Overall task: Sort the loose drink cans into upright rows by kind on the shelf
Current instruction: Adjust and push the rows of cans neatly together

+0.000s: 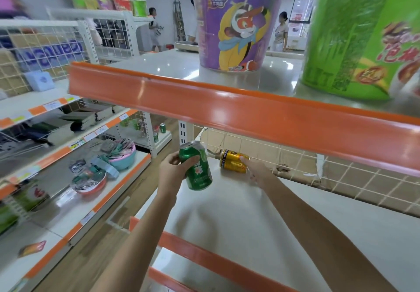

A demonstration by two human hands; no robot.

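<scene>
The green can [197, 165] is held above the near left part of the white shelf [238, 219], its long axis tilted off upright: the silver top leans up and to the left, the base points down and to the right toward the shelf board. The left hand [175, 172] grips it from the left side, the thumb across the front of the can's upper half and the other fingers curled behind it, out of view. Just to its right, near the wire mesh back [295, 155] of the shelf, the gold can [234, 161] lies on its side on the board, long axis running left to right, with the end bearing a blue-and-white ring turned to the left. The right hand [256, 171] reaches to it with fingers stretched out and close together, a fingertip touching the can's right part; whether any finger wraps round the can cannot be told. Overhead, an orange shelf edge [227, 107] fronts the upper board, where a purple noodle tub [234, 23] and a green noodle tub [363, 37] stand upright. On the neighbouring rack to the left sit a pink bowl [123, 157] of small items and, further back, more green cans [162, 127] standing upright.
</scene>
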